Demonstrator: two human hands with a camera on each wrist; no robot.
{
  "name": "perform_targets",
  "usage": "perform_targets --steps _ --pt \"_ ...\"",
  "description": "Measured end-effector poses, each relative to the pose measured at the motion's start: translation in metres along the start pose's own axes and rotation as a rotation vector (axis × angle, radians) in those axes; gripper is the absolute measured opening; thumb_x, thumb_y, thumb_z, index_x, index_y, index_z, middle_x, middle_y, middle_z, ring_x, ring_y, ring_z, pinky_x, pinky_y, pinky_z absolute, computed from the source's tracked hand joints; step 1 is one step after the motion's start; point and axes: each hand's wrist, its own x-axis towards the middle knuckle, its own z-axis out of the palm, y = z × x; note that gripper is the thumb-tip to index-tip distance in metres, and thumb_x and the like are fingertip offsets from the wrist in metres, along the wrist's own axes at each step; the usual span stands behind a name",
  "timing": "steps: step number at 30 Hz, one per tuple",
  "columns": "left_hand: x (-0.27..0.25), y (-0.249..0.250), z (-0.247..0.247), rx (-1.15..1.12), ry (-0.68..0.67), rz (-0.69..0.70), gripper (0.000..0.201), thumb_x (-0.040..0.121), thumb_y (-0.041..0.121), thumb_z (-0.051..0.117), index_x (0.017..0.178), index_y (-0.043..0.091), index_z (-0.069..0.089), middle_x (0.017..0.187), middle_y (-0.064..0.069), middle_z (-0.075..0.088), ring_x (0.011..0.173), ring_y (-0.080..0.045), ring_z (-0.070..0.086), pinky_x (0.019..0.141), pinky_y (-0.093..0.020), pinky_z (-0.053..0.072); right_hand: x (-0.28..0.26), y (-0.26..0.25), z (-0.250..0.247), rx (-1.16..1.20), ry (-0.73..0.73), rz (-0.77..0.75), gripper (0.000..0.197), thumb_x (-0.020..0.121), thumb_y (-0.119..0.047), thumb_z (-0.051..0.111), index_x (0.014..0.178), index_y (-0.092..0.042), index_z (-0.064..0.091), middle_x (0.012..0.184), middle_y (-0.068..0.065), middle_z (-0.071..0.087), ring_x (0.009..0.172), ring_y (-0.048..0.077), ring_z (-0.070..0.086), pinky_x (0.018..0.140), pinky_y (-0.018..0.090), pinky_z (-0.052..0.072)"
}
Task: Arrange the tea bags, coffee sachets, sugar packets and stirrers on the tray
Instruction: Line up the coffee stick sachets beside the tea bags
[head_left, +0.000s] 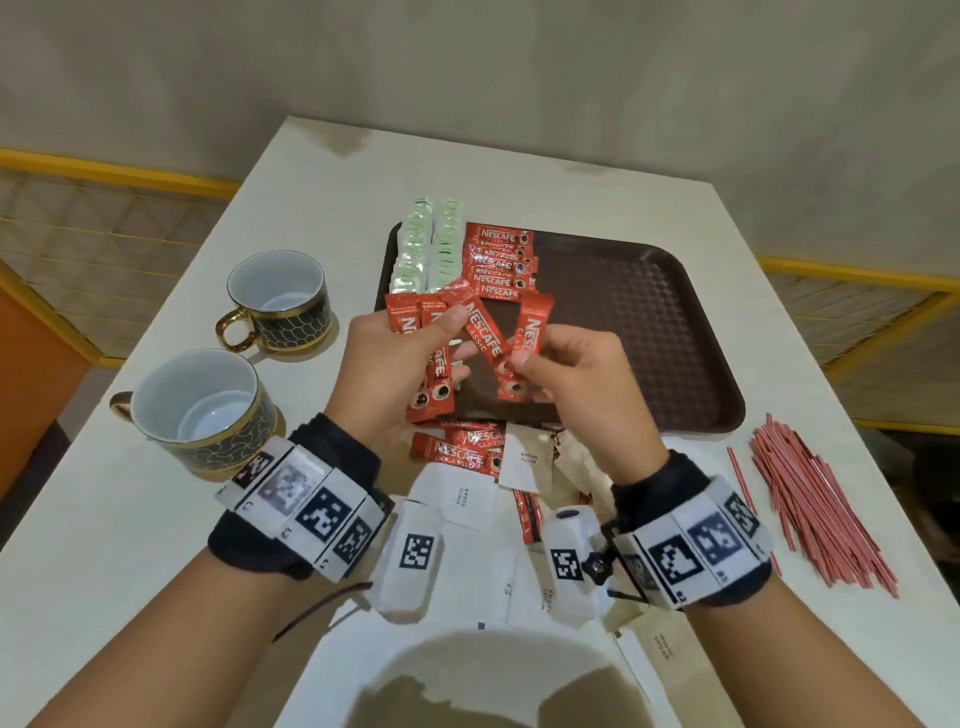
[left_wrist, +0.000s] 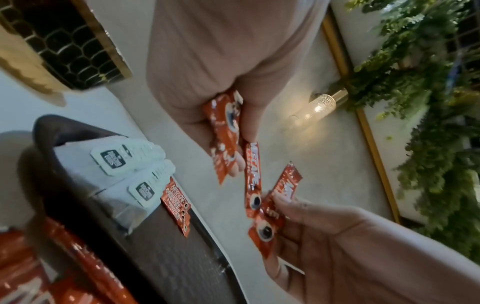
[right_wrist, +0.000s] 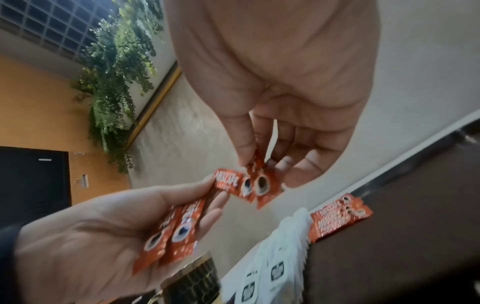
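Over the near edge of the brown tray (head_left: 649, 322), my left hand (head_left: 415, 353) grips a small fan of red coffee sachets (head_left: 434, 369), seen close in the left wrist view (left_wrist: 224, 131). My right hand (head_left: 550, 364) pinches the lower ends of two more sachets (right_wrist: 259, 185); one of them (head_left: 483, 327) slants across to my left thumb. On the tray's far left lie two rows of green-and-white tea bags (head_left: 431, 244) and a row of coffee sachets (head_left: 498, 265). Loose sachets (head_left: 457, 449) and white and brown sugar packets (head_left: 462, 499) lie on the table (head_left: 156, 519) under my wrists. Red stirrers (head_left: 815, 499) lie piled at the right.
Two dark, gold-rimmed cups (head_left: 280, 301) (head_left: 197, 410) stand on the table at the left. The tray's middle and right part (head_left: 623, 364) shows bare patterned surface. The table's right edge runs just beyond the stirrers.
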Motion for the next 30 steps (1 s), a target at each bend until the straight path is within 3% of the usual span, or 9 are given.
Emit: perform_targets --steps 3,6,9,14,22,24,26,28,30 --pt "0.002 -0.001 0.000 -0.034 0.036 0.004 0.012 0.088 0.019 0.071 0.099 0.014 0.069 0.088 -0.008 0.077 0.075 -0.017 0.075 0.063 -0.028 0.061 0.005 -0.006 -0.012 -0.040 0.060 -0.048 0.014 0.094 -0.010 0.060 0.097 -0.013 0.073 0.088 0.002 0.073 0.083 0.016 0.071 0.077 0.039 0.059" --pt "0.000 -0.003 0.004 0.003 0.024 0.049 0.017 0.089 0.018 0.069 0.105 0.013 0.069 0.088 -0.006 0.076 0.071 -0.015 0.074 0.058 -0.024 0.058 0.003 -0.016 -0.015 -0.082 -0.056 -0.108 0.009 0.089 -0.010 0.067 0.098 -0.012 0.068 0.080 0.009 0.071 0.074 0.021 0.071 0.068 0.034 0.059" --pt "-0.001 -0.004 0.009 0.013 -0.021 0.065 0.025 0.091 0.018 0.066 0.115 0.010 0.066 0.092 -0.008 0.076 0.069 -0.015 0.074 0.058 -0.024 0.057 0.006 -0.017 -0.010 -0.179 -0.041 -0.186 0.018 0.079 -0.013 0.079 0.090 -0.008 0.065 0.073 0.010 0.068 0.066 0.023 0.067 0.059 0.033 0.057" --pt "0.001 -0.008 0.011 -0.015 -0.106 0.027 0.044 0.093 0.030 0.061 0.134 0.012 0.055 0.110 -0.009 0.073 0.090 -0.022 0.074 0.067 -0.029 0.060 0.013 -0.013 -0.009 -0.199 -0.026 -0.189 0.026 0.071 -0.017 0.084 0.083 -0.005 0.065 0.072 0.010 0.064 0.062 0.017 0.059 0.057 0.032 0.055" --pt "0.005 -0.014 0.013 0.225 -0.024 0.171 0.038 0.087 0.028 0.072 0.123 0.014 0.064 0.104 -0.004 0.074 0.092 -0.022 0.073 0.083 -0.046 0.059 0.021 -0.012 -0.009 -0.394 -0.095 -0.200 0.025 0.070 -0.019 0.086 0.082 -0.012 0.066 0.073 -0.002 0.064 0.063 0.003 0.056 0.063 0.021 0.050" --pt "0.006 -0.012 0.011 0.175 0.018 0.157 0.034 0.088 0.026 0.071 0.119 0.013 0.066 0.102 -0.005 0.075 0.091 -0.023 0.073 0.081 -0.045 0.059 0.022 -0.011 -0.010 -0.366 -0.062 -0.183 0.033 0.070 -0.025 0.085 0.093 -0.013 0.065 0.085 -0.004 0.066 0.077 0.007 0.061 0.071 0.022 0.053" --pt "0.006 -0.011 0.010 0.103 0.018 0.142 0.034 0.088 0.023 0.071 0.120 0.011 0.065 0.102 -0.007 0.075 0.090 -0.024 0.074 0.077 -0.041 0.060 0.024 -0.011 -0.011 -0.267 -0.144 -0.106 0.035 0.074 -0.021 0.083 0.102 -0.010 0.065 0.092 0.002 0.070 0.085 0.017 0.068 0.079 0.032 0.058" --pt "0.008 -0.012 0.010 0.066 0.030 0.129 0.036 0.088 0.023 0.070 0.121 0.010 0.064 0.103 -0.007 0.074 0.089 -0.023 0.074 0.073 -0.036 0.060 0.025 -0.012 -0.012 -0.189 -0.260 -0.037 0.027 0.079 -0.012 0.079 0.103 -0.006 0.068 0.090 0.009 0.073 0.082 0.024 0.072 0.079 0.039 0.060" --pt "0.008 -0.014 0.008 0.005 0.034 0.091 0.037 0.088 0.023 0.070 0.121 0.009 0.064 0.105 -0.009 0.074 0.087 -0.022 0.074 0.070 -0.033 0.059 0.030 -0.013 -0.015 -0.189 -0.302 -0.020 0.023 0.080 -0.007 0.077 0.102 -0.004 0.069 0.089 0.012 0.074 0.080 0.026 0.073 0.076 0.036 0.060"
